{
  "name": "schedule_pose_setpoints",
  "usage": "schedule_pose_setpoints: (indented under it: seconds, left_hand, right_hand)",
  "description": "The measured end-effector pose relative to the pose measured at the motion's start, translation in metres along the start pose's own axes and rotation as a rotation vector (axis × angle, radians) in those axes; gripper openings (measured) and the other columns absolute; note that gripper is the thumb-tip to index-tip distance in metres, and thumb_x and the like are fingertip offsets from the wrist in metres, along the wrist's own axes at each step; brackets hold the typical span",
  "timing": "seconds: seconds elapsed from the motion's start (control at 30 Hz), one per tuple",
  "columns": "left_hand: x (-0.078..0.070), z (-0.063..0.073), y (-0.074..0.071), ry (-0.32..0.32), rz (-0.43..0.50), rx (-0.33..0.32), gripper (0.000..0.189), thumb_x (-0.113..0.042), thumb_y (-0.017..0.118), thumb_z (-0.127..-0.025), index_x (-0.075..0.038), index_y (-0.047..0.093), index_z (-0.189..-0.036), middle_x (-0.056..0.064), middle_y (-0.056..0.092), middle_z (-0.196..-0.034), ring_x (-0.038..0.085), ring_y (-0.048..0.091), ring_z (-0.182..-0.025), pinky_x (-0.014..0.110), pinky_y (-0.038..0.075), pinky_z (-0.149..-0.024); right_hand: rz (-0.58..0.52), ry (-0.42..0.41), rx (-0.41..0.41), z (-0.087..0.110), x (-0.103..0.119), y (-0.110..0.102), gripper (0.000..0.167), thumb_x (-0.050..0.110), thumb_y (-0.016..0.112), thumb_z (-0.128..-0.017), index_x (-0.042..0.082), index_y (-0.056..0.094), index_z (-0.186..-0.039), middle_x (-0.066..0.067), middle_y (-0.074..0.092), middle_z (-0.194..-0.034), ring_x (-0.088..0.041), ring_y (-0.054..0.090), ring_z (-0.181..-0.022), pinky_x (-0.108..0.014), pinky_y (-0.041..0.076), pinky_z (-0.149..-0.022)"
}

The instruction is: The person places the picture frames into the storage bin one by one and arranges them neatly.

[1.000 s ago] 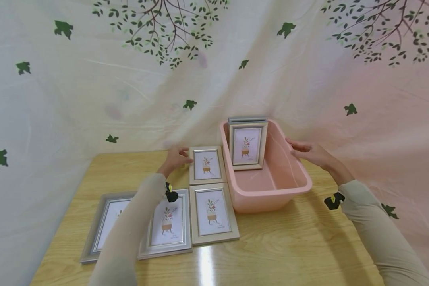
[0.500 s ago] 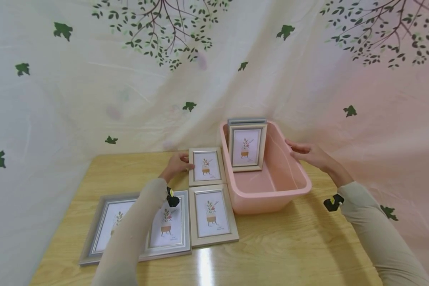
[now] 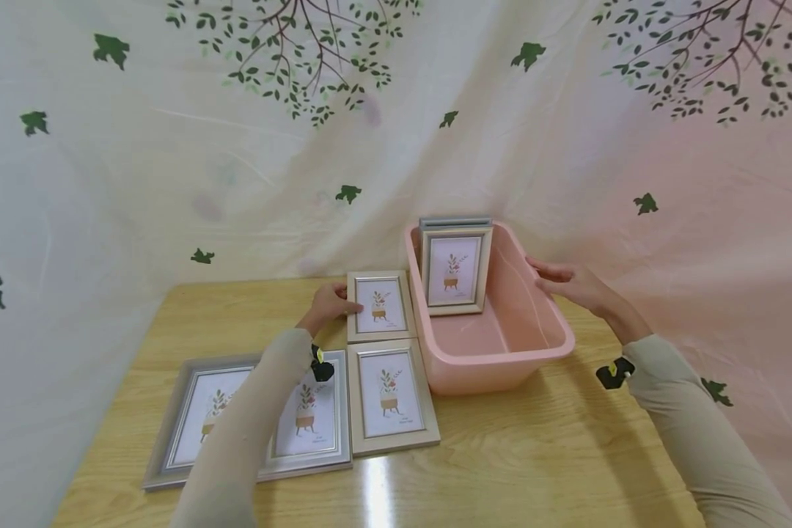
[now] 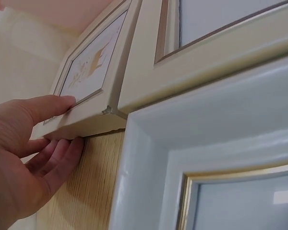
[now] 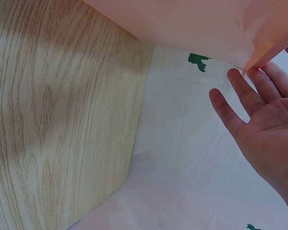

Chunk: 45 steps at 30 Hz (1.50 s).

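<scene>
My left hand (image 3: pixel 328 304) pinches the left edge of a small cream picture frame (image 3: pixel 399 334), thumb on its face and fingertips under the edge, as the left wrist view shows. My right hand (image 3: pixel 581 287) holds the right rim of a pink plastic basin (image 3: pixel 501 358) between thumb and fingers. In the right wrist view the fingers (image 5: pixel 247 91) lie fairly straight against the rim's outer side. Inside the basin, a cream picture frame (image 3: pixel 457 309) leans upright at the far left, with a grey frame (image 3: pixel 455 221) behind it.
Nearer the front lie a larger cream frame (image 3: pixel 396 446) and two silver-grey frames, one on the right (image 3: pixel 310 469), one on the left (image 3: pixel 171 433), partly covered by the left sleeve (image 3: pixel 237 440). A printed curtain (image 3: pixel 270 183) hangs behind the wooden table (image 3: pixel 501 455).
My left hand has moved slightly right and nearer, its thumb now on the small cream frame's face. The right hand and the basin stay in place.
</scene>
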<state>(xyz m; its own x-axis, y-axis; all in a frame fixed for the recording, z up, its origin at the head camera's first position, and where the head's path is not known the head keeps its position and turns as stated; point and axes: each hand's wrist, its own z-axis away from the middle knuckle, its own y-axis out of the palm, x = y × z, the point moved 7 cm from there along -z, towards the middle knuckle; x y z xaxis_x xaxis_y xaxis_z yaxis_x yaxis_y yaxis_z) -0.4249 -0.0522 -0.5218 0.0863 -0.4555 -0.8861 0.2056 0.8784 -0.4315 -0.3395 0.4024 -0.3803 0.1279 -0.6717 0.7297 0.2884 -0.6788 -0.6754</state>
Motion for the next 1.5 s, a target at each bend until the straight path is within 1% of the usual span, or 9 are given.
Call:
schedule_pose_setpoints:
  seconds: [0.2,0.4,0.6,0.87,1.03,1.17,1.27,1.4,1.5]
  left_hand:
    - [0.000,0.002,0.002,-0.029,-0.006,-0.009,0.040,-0.007,0.082,-0.084,0.004,0.068,-0.119,0.019,0.070,-0.104,0.019,0.066,-0.077,0.024,0.058,-0.064]
    - [-0.003,0.002,0.003,-0.015,-0.040,-0.029,0.036,-0.006,0.082,-0.081,0.003,0.068,-0.113,0.014,0.066,-0.095,0.019,0.062,-0.074,0.023,0.054,-0.060]
    - [-0.002,0.002,0.004,-0.041,-0.097,-0.060,0.036,-0.011,0.082,-0.083,-0.001,0.068,-0.115,0.014,0.066,-0.103,0.023,0.063,-0.082,0.023,0.054,-0.064]
    - [-0.007,0.005,0.003,-0.092,-0.126,-0.130,0.041,-0.013,0.083,-0.082,-0.001,0.068,-0.118,0.015,0.067,-0.108,0.024,0.064,-0.088,0.029,0.060,-0.070]
    - [-0.005,0.003,0.001,-0.109,-0.055,-0.129,0.059,-0.011,0.083,-0.081,-0.005,0.063,-0.137,0.020,0.069,-0.124,0.030,0.068,-0.102,0.037,0.061,-0.085]
    - [0.001,-0.002,-0.002,-0.105,0.113,-0.062,0.070,-0.005,0.081,-0.083,-0.005,0.052,-0.148,0.024,0.064,-0.136,0.033,0.069,-0.111,0.040,0.060,-0.093]
    - [0.004,-0.004,-0.003,-0.116,0.296,0.036,0.071,0.000,0.076,-0.087,0.002,0.045,-0.150,0.028,0.059,-0.140,0.027,0.072,-0.097,0.036,0.061,-0.089]
    - [0.001,-0.001,-0.004,-0.124,0.413,0.156,0.059,0.003,0.069,-0.091,0.009,0.047,-0.145,0.029,0.060,-0.136,0.013,0.068,-0.082,0.028,0.062,-0.077]
    - [-0.002,0.000,-0.004,-0.114,0.409,0.209,0.054,0.004,0.066,-0.093,0.007,0.050,-0.144,0.028,0.059,-0.137,0.014,0.068,-0.086,0.029,0.061,-0.081]
  right_hand:
    - [-0.002,0.003,0.006,0.000,0.000,0.001,0.060,0.028,0.058,-0.105,0.013,0.034,-0.158,-0.019,0.039,-0.158,-0.043,0.037,-0.147,-0.055,0.037,-0.116]
    - [-0.001,0.005,0.004,-0.001,-0.001,0.000,0.060,0.028,0.058,-0.105,0.013,0.035,-0.158,-0.019,0.040,-0.158,-0.041,0.038,-0.146,-0.029,0.044,-0.108]
    - [-0.012,0.004,0.009,-0.002,0.000,0.001,0.060,0.026,0.057,-0.105,0.013,0.033,-0.159,-0.019,0.038,-0.159,-0.043,0.036,-0.147,-0.060,0.035,-0.117]
    - [-0.036,0.023,-0.001,-0.002,0.000,0.000,0.061,0.030,0.058,-0.105,0.016,0.034,-0.158,-0.019,0.038,-0.160,-0.043,0.034,-0.148,-0.063,0.030,-0.118]
    - [-0.036,0.024,-0.008,-0.001,-0.001,0.001,0.060,0.031,0.058,-0.104,0.017,0.035,-0.158,-0.018,0.039,-0.159,-0.041,0.035,-0.148,-0.059,0.032,-0.119]
    - [-0.023,0.009,-0.008,0.000,-0.001,0.002,0.060,0.028,0.058,-0.105,0.015,0.035,-0.158,-0.019,0.039,-0.159,-0.042,0.037,-0.147,-0.024,0.044,-0.109]
    - [-0.022,0.010,-0.006,-0.001,-0.002,0.002,0.060,0.027,0.058,-0.105,0.014,0.034,-0.158,-0.019,0.039,-0.159,-0.043,0.037,-0.146,-0.005,0.040,-0.092]
    - [-0.027,0.017,-0.005,0.000,-0.001,0.001,0.060,0.029,0.057,-0.105,0.014,0.034,-0.158,-0.019,0.038,-0.160,-0.042,0.037,-0.147,-0.004,0.039,-0.090]
    - [-0.036,0.010,-0.010,-0.001,0.000,0.002,0.060,0.028,0.058,-0.105,0.013,0.035,-0.158,-0.020,0.039,-0.159,-0.042,0.037,-0.146,-0.003,0.040,-0.090]
